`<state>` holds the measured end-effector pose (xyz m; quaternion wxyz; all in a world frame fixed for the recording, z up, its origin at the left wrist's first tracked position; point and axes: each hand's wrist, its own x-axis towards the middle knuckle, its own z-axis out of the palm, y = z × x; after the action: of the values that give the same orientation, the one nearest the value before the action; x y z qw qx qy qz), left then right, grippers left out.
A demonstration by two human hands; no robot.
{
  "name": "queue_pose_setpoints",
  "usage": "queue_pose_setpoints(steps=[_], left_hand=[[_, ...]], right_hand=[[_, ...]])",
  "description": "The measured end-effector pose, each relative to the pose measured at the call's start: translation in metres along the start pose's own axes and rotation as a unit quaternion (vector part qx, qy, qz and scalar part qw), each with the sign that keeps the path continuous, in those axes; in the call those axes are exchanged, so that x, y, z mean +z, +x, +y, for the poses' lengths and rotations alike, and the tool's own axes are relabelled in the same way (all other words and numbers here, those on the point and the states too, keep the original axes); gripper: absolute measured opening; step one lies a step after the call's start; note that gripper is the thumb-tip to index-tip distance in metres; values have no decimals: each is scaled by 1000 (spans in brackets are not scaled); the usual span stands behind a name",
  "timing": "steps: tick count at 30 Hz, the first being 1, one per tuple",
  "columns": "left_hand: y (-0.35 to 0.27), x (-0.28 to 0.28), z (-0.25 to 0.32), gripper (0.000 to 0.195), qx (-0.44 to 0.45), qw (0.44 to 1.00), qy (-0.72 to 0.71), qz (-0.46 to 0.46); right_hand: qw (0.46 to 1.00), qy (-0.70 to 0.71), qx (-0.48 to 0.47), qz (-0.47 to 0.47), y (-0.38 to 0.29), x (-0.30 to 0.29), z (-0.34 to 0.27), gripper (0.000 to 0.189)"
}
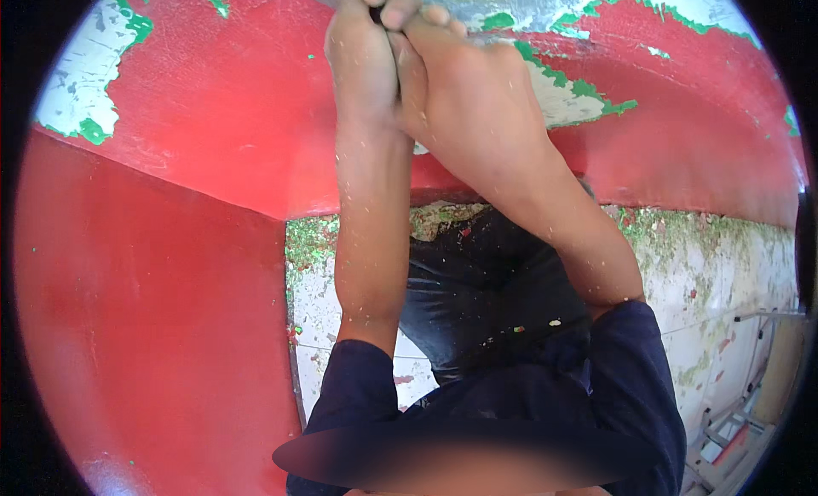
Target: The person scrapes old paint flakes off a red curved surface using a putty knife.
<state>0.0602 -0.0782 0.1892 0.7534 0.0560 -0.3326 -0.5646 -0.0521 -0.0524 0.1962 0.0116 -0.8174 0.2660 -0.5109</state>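
At the top of the view my left hand (364, 55) and my right hand (470, 80) are together, fingers curled around a small dark object (378, 15), mostly hidden; what it is I cannot tell. Both are up against a red painted wall (243, 112) with flaking paint. Beyond the fingers lies a scraped grey and white area (511, 0), edged with green paint. A bare pale patch (565, 100) with green edges shows right of my right hand. Small pale flecks dot both forearms.
Another red wall (160, 291) stands at the left. Green and red paint chips (313, 240) litter the white tiled floor (696, 291) along the wall's foot. A metal-framed object, perhaps a ladder (722, 432), lies at the lower right. My dark-trousered legs (492, 291) are below my arms.
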Motion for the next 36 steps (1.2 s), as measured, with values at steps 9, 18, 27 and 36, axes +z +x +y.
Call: queue_pose_setpoints(steps=[9, 18, 27, 36], left_hand=[[-80, -24, -27, 44, 163, 831, 525, -84], [-7, -74, 31, 66, 442, 312, 830, 138], [-39, -60, -41, 53, 484, 325, 810, 58], [-17, -35, -46, 20, 580, 389, 680, 224]], right_hand=[[948, 203, 216, -112, -125, -91, 36, 27], [921, 228, 270, -162, -194, -130, 106, 41], [882, 351, 246, -196, -216, -116, 144, 37], [874, 325, 295, -210, -249, -126, 172, 32]])
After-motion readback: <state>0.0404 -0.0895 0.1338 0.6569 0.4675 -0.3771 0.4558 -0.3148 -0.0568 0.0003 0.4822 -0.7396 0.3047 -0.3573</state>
